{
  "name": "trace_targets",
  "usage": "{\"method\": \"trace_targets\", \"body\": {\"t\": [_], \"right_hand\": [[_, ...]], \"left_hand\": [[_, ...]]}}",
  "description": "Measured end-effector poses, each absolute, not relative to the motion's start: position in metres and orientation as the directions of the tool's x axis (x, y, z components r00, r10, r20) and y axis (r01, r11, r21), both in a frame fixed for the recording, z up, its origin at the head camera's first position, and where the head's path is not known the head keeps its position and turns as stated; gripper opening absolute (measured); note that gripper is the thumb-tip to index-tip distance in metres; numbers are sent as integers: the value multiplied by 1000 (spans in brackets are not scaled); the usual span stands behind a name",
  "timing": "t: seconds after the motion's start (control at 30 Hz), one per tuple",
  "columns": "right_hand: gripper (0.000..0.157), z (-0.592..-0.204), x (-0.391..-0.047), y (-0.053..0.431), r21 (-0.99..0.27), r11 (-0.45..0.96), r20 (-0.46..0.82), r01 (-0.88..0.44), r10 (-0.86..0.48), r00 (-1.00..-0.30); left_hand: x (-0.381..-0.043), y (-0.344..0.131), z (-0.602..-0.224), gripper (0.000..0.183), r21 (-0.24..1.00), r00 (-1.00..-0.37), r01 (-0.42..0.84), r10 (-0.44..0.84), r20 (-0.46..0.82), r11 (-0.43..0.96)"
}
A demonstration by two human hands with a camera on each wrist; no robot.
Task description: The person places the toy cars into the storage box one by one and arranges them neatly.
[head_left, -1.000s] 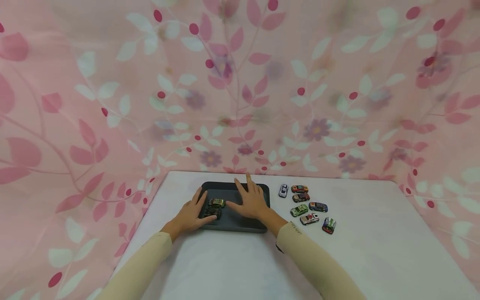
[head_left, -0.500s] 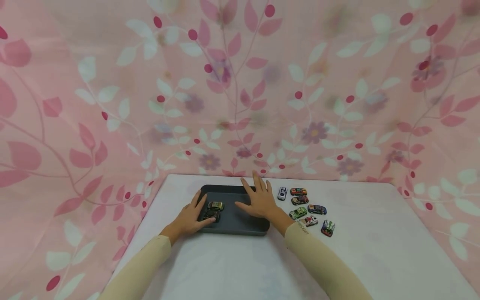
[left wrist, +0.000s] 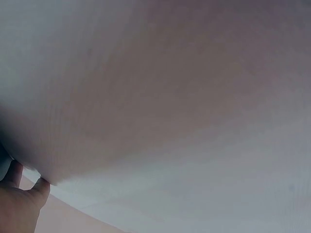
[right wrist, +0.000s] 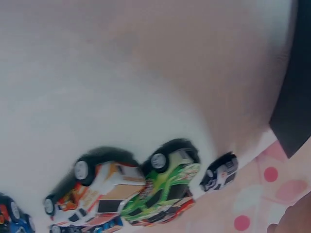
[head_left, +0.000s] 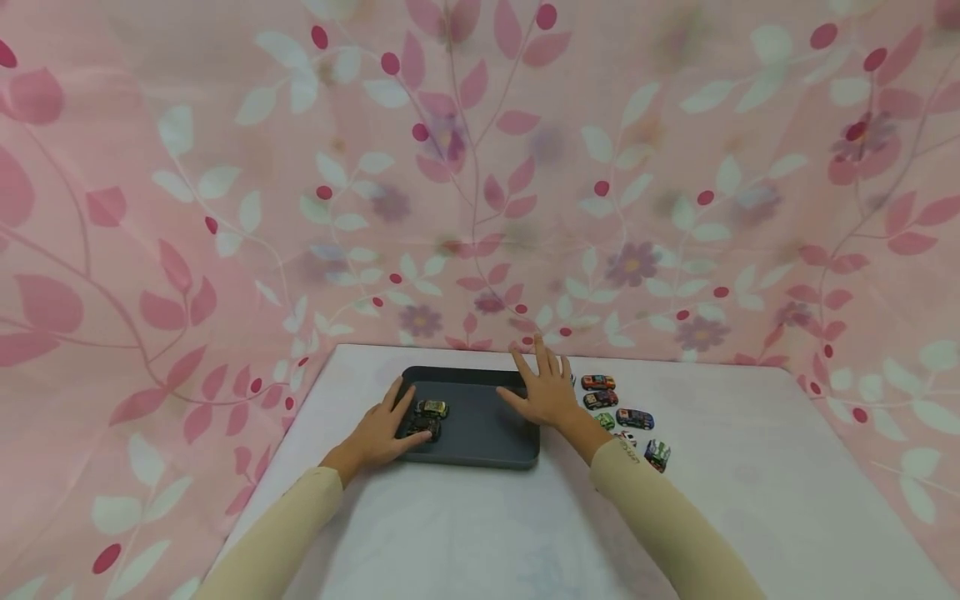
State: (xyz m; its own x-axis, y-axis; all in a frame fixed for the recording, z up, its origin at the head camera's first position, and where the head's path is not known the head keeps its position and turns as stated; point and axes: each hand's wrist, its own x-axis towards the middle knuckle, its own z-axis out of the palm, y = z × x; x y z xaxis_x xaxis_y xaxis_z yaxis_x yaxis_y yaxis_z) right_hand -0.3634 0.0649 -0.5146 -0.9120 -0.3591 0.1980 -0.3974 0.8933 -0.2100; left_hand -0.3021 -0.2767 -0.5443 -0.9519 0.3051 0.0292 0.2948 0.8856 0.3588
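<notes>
A dark grey tray [head_left: 480, 446] lies on the white table, with a yellow-green toy car [head_left: 432, 409] and a black toy car [head_left: 424, 428] at its left end. My left hand [head_left: 375, 435] rests at the tray's left rim, fingers extended and thumb reaching across by the black car. Over the tray's right rim, my right hand [head_left: 549, 398] spreads its fingers and holds nothing. The right wrist view shows a white-and-orange toy car [right wrist: 107, 194], a green toy car [right wrist: 163, 182] and a silver toy car [right wrist: 221, 172] beside the tray's dark side [right wrist: 296, 92].
Right of the tray stand several more toy cars, among them a red-orange one [head_left: 598, 382], a blue one [head_left: 635, 418] and a green-and-white one [head_left: 657, 454]. My right hand and sleeve partly cover some of them. A pink floral cloth [head_left: 480, 208] rises behind the table [head_left: 735, 500].
My right hand has moved right, from above the middle of the tray to its right rim, now overlapping the nearest cars. The left hand and both cars in the tray have stayed put.
</notes>
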Motion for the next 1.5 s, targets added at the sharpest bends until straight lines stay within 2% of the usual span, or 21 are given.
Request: {"method": "trace_targets", "body": {"t": [0.63,0.93,1.13,1.5], "right_hand": [[85,-518,-365,93,-193,931,154,-311,-284,-946],[83,-522,-369,106,-250,930,137,-269,-241,-961],[84,-525,-369,116,-247,943,94,-225,-208,-974],[83,-530,-375,129,-263,943,104,-204,-183,-978]], "left_hand": [[-301,-278,-544,98,359,-953,287,301,18,888],[-302,-278,-546,96,346,-953,293,303,28,891],[-301,-277,-549,96,355,-953,286,302,11,890],[-302,-276,-543,93,351,-954,286,300,14,892]]}}
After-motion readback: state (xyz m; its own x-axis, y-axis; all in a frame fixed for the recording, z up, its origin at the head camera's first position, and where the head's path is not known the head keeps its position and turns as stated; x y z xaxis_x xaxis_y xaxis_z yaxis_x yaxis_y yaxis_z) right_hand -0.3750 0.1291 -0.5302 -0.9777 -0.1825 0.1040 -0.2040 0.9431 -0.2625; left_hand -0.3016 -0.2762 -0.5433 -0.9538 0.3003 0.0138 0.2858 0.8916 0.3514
